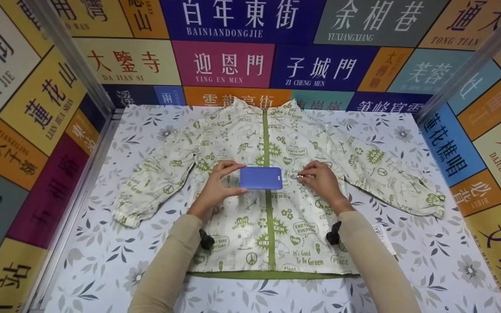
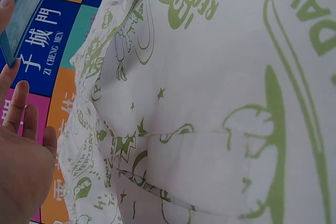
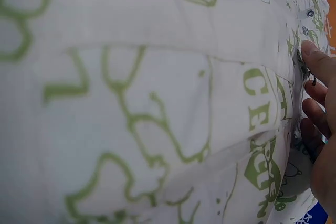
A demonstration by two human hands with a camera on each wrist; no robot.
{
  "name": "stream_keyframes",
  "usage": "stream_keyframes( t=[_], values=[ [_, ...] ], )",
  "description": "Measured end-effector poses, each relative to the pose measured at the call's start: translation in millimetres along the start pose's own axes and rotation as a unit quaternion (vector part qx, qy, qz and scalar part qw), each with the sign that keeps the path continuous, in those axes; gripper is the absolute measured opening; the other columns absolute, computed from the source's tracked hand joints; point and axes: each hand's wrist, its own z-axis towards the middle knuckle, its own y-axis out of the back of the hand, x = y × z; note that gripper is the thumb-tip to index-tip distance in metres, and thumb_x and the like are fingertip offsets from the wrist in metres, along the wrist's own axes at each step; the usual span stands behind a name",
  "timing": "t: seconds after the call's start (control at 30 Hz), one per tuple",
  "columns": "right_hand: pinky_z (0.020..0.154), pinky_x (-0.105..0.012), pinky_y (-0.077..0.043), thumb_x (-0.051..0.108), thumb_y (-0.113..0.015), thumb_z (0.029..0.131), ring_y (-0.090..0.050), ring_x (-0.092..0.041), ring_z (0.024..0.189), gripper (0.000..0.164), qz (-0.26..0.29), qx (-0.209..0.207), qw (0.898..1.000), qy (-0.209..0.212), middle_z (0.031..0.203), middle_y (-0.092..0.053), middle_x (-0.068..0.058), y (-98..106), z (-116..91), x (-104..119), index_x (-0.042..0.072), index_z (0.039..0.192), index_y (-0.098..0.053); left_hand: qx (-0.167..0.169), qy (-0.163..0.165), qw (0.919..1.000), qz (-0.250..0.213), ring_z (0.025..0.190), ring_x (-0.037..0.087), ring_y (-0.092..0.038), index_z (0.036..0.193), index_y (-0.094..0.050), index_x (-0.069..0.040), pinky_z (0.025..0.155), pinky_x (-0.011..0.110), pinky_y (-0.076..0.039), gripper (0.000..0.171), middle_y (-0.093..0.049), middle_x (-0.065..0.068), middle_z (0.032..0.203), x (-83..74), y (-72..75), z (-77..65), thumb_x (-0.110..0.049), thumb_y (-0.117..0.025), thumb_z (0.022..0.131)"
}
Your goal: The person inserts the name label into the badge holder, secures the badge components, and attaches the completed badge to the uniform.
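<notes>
My left hand [image 1: 221, 184] holds a blue-violet card holder [image 1: 261, 178] between thumb and fingers, level over the middle of a jacket [image 1: 242, 217]. A small slot shows at the holder's right end. In the left wrist view, the holder [image 2: 26, 22] has a blue rim and a paler, see-through face. To its right, my right hand [image 1: 322, 180] pinches a small shiny metal piece [image 1: 299, 176], too small to name. The jacket is white with green print and a green front strip, and lies flat with both sleeves spread.
A white floral-patterned cloth [image 1: 102, 269] covers the table under the jacket. A white tag [image 1: 383, 239] sticks out beside the right forearm. Colourful panels with Chinese lettering [image 1: 228, 65] stand behind and on both sides, with metal posts [image 1: 76, 56] at the corners.
</notes>
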Motion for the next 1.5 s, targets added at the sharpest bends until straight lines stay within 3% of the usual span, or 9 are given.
stream_keyframes(
  t=[0.27, 0.47, 0.63, 0.8, 0.97, 1.17, 1.33, 1.5],
  values=[
    [0.089, -0.039, -0.057, 0.023, -0.073, 0.089, -0.057, -0.021, 0.113, 0.025, 0.024, 0.016, 0.999, -0.016, 0.117, -0.057, -0.004, -1.8, -0.4, -2.9, 0.011, 0.111, -0.075, 0.010, -0.004, 0.9999, 0.003, 0.139, 0.026, -0.034, 0.136, -0.061, -0.023, 0.116, 0.058, -0.030, 0.068, -0.045, 0.001, 0.142, 0.9, -1.4, 0.2, -0.022, -0.089, 0.073],
    [0.088, -0.039, -0.057, 0.023, -0.073, 0.089, -0.058, -0.022, 0.114, 0.028, 0.018, 0.018, 1.000, -0.015, 0.118, -0.056, -0.004, -1.7, 0.3, -3.2, 0.009, 0.114, -0.074, 0.010, 0.007, 0.9999, 0.010, 0.140, 0.023, -0.034, 0.134, -0.062, -0.028, 0.117, 0.055, -0.032, 0.067, -0.045, -0.002, 0.142, 1.0, -2.4, 0.2, -0.025, -0.089, 0.073],
    [0.085, -0.035, -0.057, 0.023, -0.072, 0.090, -0.058, -0.019, 0.107, 0.031, 0.022, 0.028, 0.999, -0.020, 0.120, -0.055, -0.002, 4.0, -1.6, 0.7, 0.010, 0.119, -0.071, 0.007, 0.012, 0.9998, 0.013, 0.140, 0.021, -0.034, 0.133, -0.062, -0.029, 0.119, 0.054, -0.030, 0.067, -0.045, -0.004, 0.141, 0.0, -3.0, 0.0, -0.023, -0.089, 0.072],
    [0.076, -0.030, -0.051, 0.021, -0.069, 0.093, -0.057, -0.020, 0.096, 0.033, 0.014, 0.023, 1.000, 0.012, 0.122, -0.055, -0.003, 24.0, -0.7, 15.2, 0.009, 0.124, -0.069, 0.007, 0.013, 0.9999, 0.004, 0.140, 0.021, -0.034, 0.133, -0.063, -0.027, 0.120, 0.055, -0.027, 0.068, -0.046, -0.003, 0.142, -0.9, -2.5, 0.3, -0.022, -0.090, 0.071],
    [0.082, -0.036, -0.049, 0.020, -0.072, 0.090, -0.059, -0.025, 0.105, 0.030, 0.015, -0.021, 0.998, 0.064, 0.120, -0.059, -0.004, 50.5, 0.3, 33.9, 0.013, 0.119, -0.072, 0.010, 0.017, 0.9998, -0.001, 0.140, 0.020, -0.033, 0.134, -0.062, -0.029, 0.118, 0.055, -0.030, 0.068, -0.045, -0.008, 0.140, -0.7, -0.9, -0.9, -0.027, -0.090, 0.072],
    [0.084, -0.047, -0.050, 0.022, -0.073, 0.089, -0.059, -0.027, 0.105, 0.028, 0.006, -0.042, 0.996, 0.085, 0.118, -0.061, -0.006, 67.0, -17.1, 33.6, 0.017, 0.116, -0.074, 0.019, 0.013, 0.9997, -0.003, 0.141, 0.022, -0.031, 0.136, -0.060, -0.025, 0.117, 0.056, -0.031, 0.068, -0.042, -0.004, 0.143, -0.8, -0.6, -1.3, -0.031, -0.087, 0.075],
    [0.083, -0.043, -0.049, 0.021, -0.073, 0.089, -0.057, -0.025, 0.105, 0.027, 0.011, -0.043, 0.997, 0.068, 0.118, -0.061, -0.006, 68.4, -37.4, 22.1, 0.016, 0.116, -0.074, 0.015, 0.003, 0.9999, 0.004, 0.140, 0.022, -0.033, 0.136, -0.061, -0.024, 0.117, 0.055, -0.031, 0.067, -0.044, -0.002, 0.142, -0.4, -2.1, -1.0, -0.029, -0.088, 0.074],
    [0.085, -0.042, -0.050, 0.023, -0.073, 0.089, -0.058, -0.032, 0.106, 0.031, 0.017, -0.040, 0.998, 0.051, 0.121, -0.061, -0.004, 62.9, -47.9, 19.1, 0.018, 0.120, -0.072, 0.005, -0.009, 0.9999, -0.003, 0.139, 0.023, -0.034, 0.135, -0.062, -0.022, 0.117, 0.057, -0.030, 0.068, -0.046, 0.000, 0.141, -1.8, -4.5, -1.8, -0.024, -0.089, 0.073]
  ],
)
